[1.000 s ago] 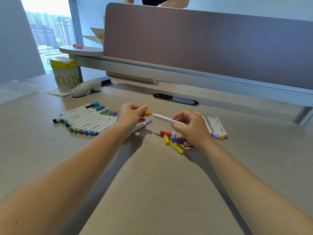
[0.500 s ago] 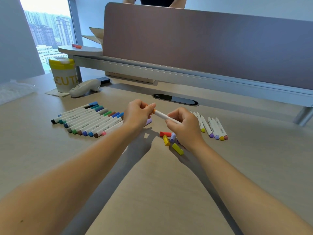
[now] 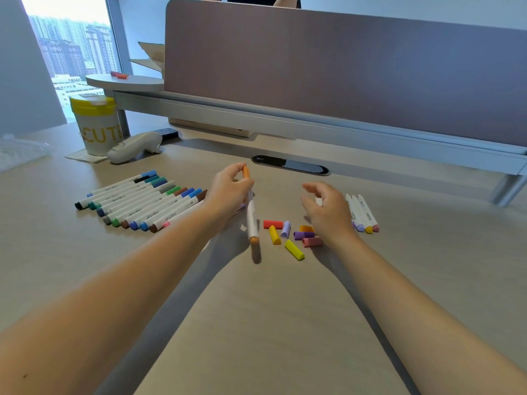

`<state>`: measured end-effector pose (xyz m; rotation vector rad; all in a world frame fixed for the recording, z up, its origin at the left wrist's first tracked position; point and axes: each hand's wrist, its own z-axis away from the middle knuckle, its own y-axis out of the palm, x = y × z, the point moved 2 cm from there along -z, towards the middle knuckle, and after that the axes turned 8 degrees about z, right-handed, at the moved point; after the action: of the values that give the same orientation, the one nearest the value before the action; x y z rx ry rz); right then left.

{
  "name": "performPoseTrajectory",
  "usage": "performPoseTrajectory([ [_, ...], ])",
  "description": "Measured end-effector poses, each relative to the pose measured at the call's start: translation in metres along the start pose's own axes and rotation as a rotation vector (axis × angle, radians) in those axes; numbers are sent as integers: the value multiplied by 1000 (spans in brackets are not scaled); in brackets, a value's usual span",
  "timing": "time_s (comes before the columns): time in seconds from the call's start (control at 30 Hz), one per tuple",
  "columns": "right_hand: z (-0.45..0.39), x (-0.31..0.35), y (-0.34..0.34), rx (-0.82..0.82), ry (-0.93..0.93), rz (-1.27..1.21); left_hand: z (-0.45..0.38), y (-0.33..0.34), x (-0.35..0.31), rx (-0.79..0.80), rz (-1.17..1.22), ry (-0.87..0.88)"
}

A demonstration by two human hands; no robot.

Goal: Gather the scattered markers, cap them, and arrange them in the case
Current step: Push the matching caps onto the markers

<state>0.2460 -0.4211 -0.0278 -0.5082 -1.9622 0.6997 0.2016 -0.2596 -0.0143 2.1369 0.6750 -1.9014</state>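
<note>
1. While the left hand (image 3: 228, 189) holds the orange marker (image 3: 250, 208) in the air above the surface (image 3: 271, 309), the marker's long axis runs almost straight toward and away from the person; one orange end is up at the fingertips, the other hangs low, near the loose caps (image 3: 291, 235).
2. The row of capped markers (image 3: 142, 203) lies just left of this hand, each one slanting from near-left to far-right. In my judgement the next move is to turn the orange marker to this same slant and lay it at the right end of the row, so the left hand is clearly the nearer one.
3. The left fingers (image 3: 242, 181) pinch the marker near its upper end; the wrist is bent and the forearm reaches in from the lower left.
4. The right hand (image 3: 328, 212) hovers over the caps with its fingers loosely curled and apart. It seems to hold nothing, but a small white thing shows at its fingertips and I cannot tell what it is.
5. A few uncapped markers (image 3: 362, 213) lie just right of the right hand.
6. No case is in view.
</note>
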Motion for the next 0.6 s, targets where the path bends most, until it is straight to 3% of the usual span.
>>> performPoseTrajectory([
  [0.3,-29,-30,0,136,119,598,-13,-3,14,113,-437,113],
  [0.47,-33,-31,6,157,112,630,-15,-5,22,193,-704,145],
  [0.6,-34,-24,9,189,50,442,-21,-4,26,244,-859,150],
])
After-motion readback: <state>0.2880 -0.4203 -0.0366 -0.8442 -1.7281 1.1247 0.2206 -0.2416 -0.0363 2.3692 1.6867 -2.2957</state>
